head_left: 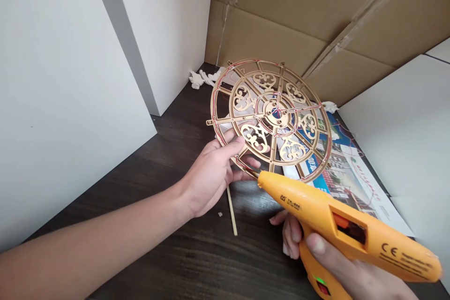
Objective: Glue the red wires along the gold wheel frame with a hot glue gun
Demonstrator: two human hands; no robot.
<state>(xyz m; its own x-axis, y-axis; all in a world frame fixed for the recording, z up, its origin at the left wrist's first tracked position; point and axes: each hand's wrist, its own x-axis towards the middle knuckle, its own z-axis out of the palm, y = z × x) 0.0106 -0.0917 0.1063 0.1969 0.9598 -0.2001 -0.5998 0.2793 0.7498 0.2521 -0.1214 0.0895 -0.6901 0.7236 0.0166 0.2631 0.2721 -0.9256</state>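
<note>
Dark wooden tabletop [168, 253]: left hand [211, 173] grips the gold filigree wheel [272, 119] tilted; right hand [337, 267] clasps the glue gun [348, 232], nozzle at its lower rim, gluing underway, needing steady aim

glue gun [351, 234] rear cut off, label unreadable

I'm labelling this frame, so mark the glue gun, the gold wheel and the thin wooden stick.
glue gun [351, 234], head view, on its orange barrel.
gold wheel [276, 113], head view, on its hub.
wooden stick [232, 213], head view, mid-length.
</note>
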